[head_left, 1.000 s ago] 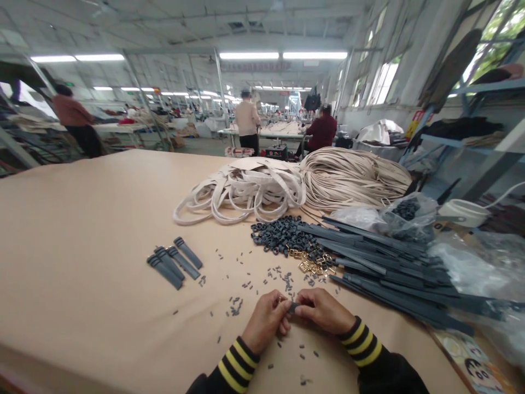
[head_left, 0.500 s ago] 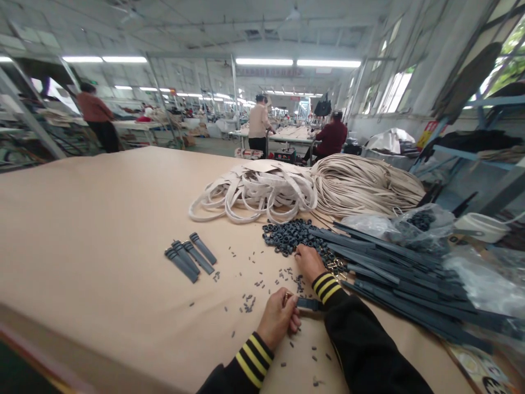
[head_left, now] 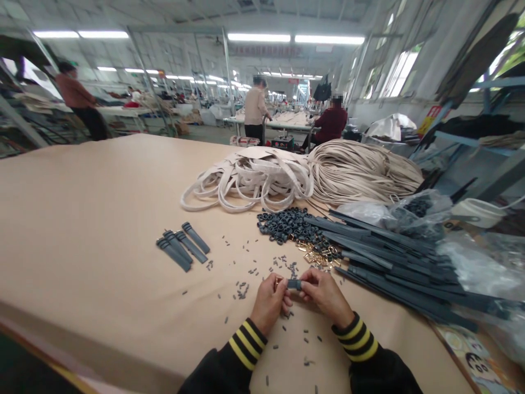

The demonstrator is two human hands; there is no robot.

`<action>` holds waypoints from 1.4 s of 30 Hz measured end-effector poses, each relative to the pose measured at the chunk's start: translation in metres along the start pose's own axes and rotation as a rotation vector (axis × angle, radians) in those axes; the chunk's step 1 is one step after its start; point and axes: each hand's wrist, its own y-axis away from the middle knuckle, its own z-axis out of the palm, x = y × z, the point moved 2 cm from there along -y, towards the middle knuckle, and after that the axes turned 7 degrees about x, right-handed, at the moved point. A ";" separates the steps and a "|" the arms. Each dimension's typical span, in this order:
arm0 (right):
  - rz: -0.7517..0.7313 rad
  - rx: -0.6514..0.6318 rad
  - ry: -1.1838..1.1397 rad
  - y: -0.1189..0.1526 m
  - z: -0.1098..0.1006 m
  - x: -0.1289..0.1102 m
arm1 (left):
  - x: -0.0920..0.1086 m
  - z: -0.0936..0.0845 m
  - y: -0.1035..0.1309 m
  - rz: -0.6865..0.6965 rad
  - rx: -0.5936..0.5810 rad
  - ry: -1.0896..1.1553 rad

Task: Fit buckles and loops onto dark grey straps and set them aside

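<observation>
My left hand (head_left: pixel 269 302) is closed on a short dark blue-grey strap (head_left: pixel 294 284) with a gold buckle (head_left: pixel 278 282) at its left end. Fingertips of my right hand (head_left: pixel 326 291) pinch the strap's other end; whether they also hold a small loop is hidden. Just beyond my hands lie a heap of dark strap loops (head_left: pixel 283 225) and a pile of gold buckles (head_left: pixel 318 254). Tiny dark pieces (head_left: pixel 243 290) are scattered over the table around my hands. Several finished-looking buckle straps (head_left: pixel 184 246) lie side by side to the left.
Long dark strips (head_left: pixel 394 262) stretch across the right side of the tan-covered table (head_left: pixel 102 202). Behind the loops are looped white straps (head_left: pixel 250 180) and a bundle of beige cords (head_left: pixel 361 169). Plastic bags (head_left: pixel 471 268) and a white tub (head_left: pixel 479 212) stand right. Co-workers are in the background.
My right hand has come back from the heap of loops to the strap in my left hand. The view has tilted slightly downward, and the buckle pile shows more fully.
</observation>
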 end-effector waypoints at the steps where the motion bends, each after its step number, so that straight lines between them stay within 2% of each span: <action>1: 0.009 0.011 -0.013 -0.001 0.001 0.002 | 0.000 0.000 0.000 0.002 -0.002 0.000; 7: 0.018 0.019 -0.050 -0.003 0.001 0.008 | 0.000 0.000 0.001 0.051 -0.042 -0.059; 13: 0.021 -0.055 -0.138 -0.002 0.002 0.013 | 0.001 0.001 0.002 0.050 0.009 -0.064; 18: 0.010 -0.089 -0.157 0.000 0.006 0.012 | 0.000 0.002 0.003 0.075 -0.036 -0.073; 21: -0.061 -0.070 -0.088 0.000 0.008 0.009 | -0.002 0.001 0.003 0.078 -0.033 -0.073; 25: -0.171 0.024 0.070 0.001 0.010 0.006 | -0.005 0.001 0.003 0.101 -0.010 -0.145; 28: -0.203 0.058 0.123 0.002 0.011 0.006 | -0.006 0.001 0.004 0.122 -0.035 -0.207; 31: -0.226 0.036 0.119 0.003 0.011 0.004 | -0.005 0.002 0.005 0.132 -0.083 -0.228; 34: -0.279 -0.032 0.189 0.004 0.004 -0.005 | -0.002 0.003 0.006 0.097 -0.111 -0.194; 35: -0.308 -0.020 0.240 0.004 0.000 -0.008 | -0.001 0.003 0.006 0.080 -0.105 -0.182; 39: -0.442 0.213 0.438 0.005 -0.031 -0.018 | 0.006 0.002 0.007 0.039 -0.087 -0.166; 40: -0.464 0.225 0.484 0.006 -0.038 -0.018 | 0.008 0.001 0.007 0.037 -0.093 -0.164; 42: -0.452 0.089 0.576 0.007 -0.047 -0.014 | 0.008 0.000 0.007 0.039 -0.112 -0.165</action>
